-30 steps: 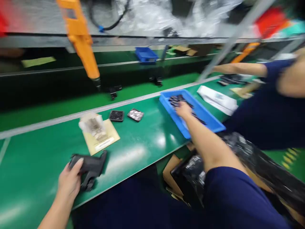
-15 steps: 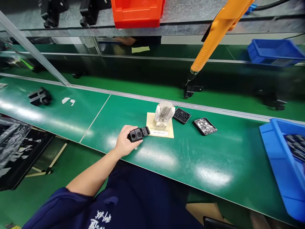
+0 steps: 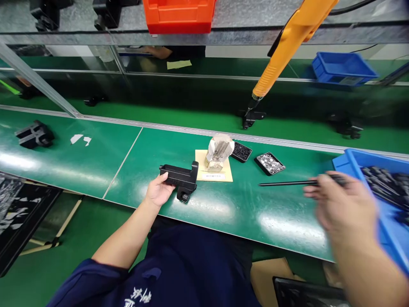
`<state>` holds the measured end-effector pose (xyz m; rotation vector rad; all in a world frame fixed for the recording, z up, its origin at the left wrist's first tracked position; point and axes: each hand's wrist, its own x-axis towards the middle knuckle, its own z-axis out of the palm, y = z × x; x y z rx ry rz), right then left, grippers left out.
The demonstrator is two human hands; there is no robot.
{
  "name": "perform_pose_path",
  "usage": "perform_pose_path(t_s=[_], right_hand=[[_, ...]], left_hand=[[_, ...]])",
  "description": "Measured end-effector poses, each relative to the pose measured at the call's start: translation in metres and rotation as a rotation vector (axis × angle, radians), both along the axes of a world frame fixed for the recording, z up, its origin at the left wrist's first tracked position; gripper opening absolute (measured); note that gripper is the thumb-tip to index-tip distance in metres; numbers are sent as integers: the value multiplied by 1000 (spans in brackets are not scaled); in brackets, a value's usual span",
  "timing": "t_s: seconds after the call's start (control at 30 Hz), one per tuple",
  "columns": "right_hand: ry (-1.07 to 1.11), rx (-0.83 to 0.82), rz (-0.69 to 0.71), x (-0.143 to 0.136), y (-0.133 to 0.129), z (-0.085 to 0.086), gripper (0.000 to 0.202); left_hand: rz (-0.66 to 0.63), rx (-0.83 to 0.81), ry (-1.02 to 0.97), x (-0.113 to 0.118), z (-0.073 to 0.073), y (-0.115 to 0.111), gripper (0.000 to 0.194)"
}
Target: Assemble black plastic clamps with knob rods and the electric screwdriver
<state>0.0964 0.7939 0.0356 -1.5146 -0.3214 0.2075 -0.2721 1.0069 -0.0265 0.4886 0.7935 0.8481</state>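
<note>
A black plastic bracket [image 3: 179,175] with an upright lip at its right end is gripped by my left hand [image 3: 159,190], just above the green bench. Its clamp-like lower part with a knob hangs underneath. My right hand [image 3: 347,204], blurred by motion, is closed around a thin black rod [image 3: 287,183] with a thicker end and a tip pointing left. Right beside that hand stands a blue bin [image 3: 343,164] holding several similar black rods [image 3: 385,181]. Between my hands, a paper-wrapped block [image 3: 220,151] stands on a yellow labelled card [image 3: 214,176].
Two small black trays hold dark screws [image 3: 241,152] and silver hardware [image 3: 270,163]. An orange power screwdriver [image 3: 271,68] hangs over the back of the bench. Another black part [image 3: 35,134] lies far left near white scraps [image 3: 76,138]. An orange bin [image 3: 179,17] sits overhead.
My right hand has come into view at the right with a black rod. My left hand has turned the bracket so its long side shows. The view has shifted slightly right.
</note>
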Motion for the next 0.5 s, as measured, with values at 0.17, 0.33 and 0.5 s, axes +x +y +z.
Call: perform_pose_path(t_s=[0.17,0.33,0.5], right_hand=[[422,156,389,-116,49,-50,46],[715,339,444,-199,83,-58,37],[846,384,372,-202,100,-62,35]], left_hand=[[31,-149,-78,4,-8,-5,36],[-3,-118,-76,6,-11,-19,39],[-107,134,15,6,-1,-46,55]])
